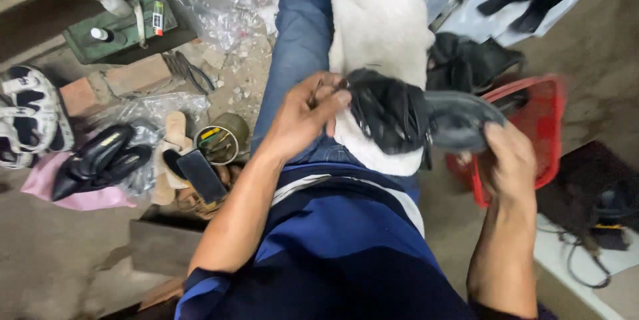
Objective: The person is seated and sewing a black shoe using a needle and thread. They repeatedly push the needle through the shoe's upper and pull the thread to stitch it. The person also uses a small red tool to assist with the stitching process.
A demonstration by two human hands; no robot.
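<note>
My left hand (303, 117) is pinched shut at the fingertips on something thin and dark at the upper edge of a black shoe (389, 110); what exactly it pinches I cannot tell, it is too small and blurred. My right hand (509, 160) is closed around the shoe's sole end (459, 120), thumb on top, holding it from the right. The two hands are apart, one at each end of the shoe. The shoe lies across my lap on a white cloth (379, 33) that covers my thigh over blue jeans (299, 33), near the cloth's lower edge. Just behind my right hand stands a red plastic basket (549, 127) on the floor, with a heap of dark shoes (466, 60) beside its far rim. To my left on the floor lie a pair of black pointed heels (100, 157) on a pink cloth (80, 197), a round tin (219, 143) and a dark flat block (202, 175) next to it. White and black sandals (30, 113) sit at the far left, past a brick (116, 83).
</note>
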